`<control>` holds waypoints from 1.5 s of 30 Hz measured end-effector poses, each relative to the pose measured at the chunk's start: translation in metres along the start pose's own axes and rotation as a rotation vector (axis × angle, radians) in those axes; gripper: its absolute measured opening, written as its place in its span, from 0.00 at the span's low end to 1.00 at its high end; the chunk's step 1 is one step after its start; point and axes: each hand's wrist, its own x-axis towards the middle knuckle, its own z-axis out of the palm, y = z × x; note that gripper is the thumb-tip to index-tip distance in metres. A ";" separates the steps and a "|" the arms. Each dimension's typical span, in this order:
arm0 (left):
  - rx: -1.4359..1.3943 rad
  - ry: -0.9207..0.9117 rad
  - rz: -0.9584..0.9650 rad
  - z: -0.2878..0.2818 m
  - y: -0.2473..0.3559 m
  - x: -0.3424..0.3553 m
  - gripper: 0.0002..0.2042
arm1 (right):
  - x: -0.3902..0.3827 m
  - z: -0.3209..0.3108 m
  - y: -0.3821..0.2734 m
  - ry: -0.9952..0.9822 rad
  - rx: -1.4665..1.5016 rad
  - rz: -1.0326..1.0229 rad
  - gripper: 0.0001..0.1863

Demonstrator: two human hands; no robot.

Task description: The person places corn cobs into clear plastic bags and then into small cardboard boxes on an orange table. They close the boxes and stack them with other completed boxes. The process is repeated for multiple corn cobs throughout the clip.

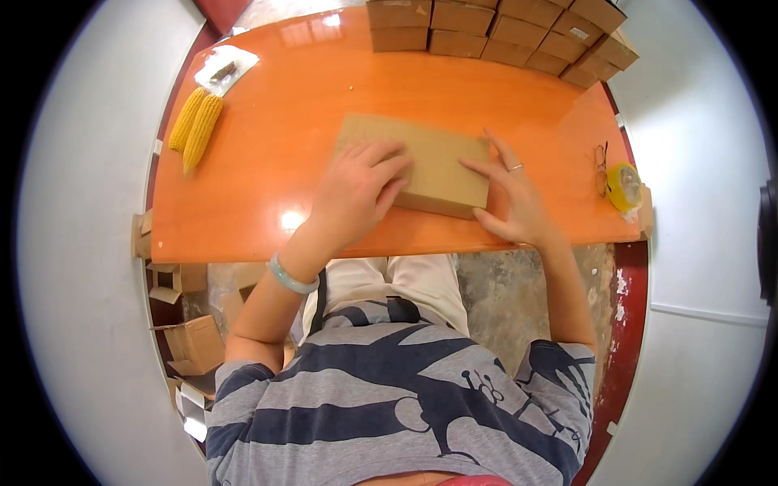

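Observation:
A closed brown cardboard box (442, 166) lies at a slant on the orange table. My left hand (365, 182) is over its left part, the fingers curled in and a little blurred; whatever they may hold is hidden. A pale bangle circles that wrist. My right hand (512, 194), with a ring on one finger, grips the box's right end. Its thumb is at the near right corner, one finger rests on the top, and another reaches the far corner.
Stacked cardboard boxes (494, 34) line the table's far right. Two corn cobs (196, 128) and a dark piece on white wrapping (229, 66) lie far left. Eyeglasses (600, 168) and a yellow tape roll (624, 188) are at the right edge. Opened cartons (194, 344) sit below left.

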 end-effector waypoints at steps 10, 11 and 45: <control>0.290 -0.041 0.053 0.027 0.006 -0.001 0.12 | 0.039 0.019 -0.027 -0.098 -0.438 -0.018 0.45; 0.251 -0.039 0.060 0.026 0.003 0.000 0.14 | 0.035 0.021 -0.020 -0.085 -0.418 -0.017 0.46; -0.381 0.205 0.011 0.009 -0.040 0.029 0.26 | -0.044 -0.011 0.003 0.489 -0.047 0.207 0.48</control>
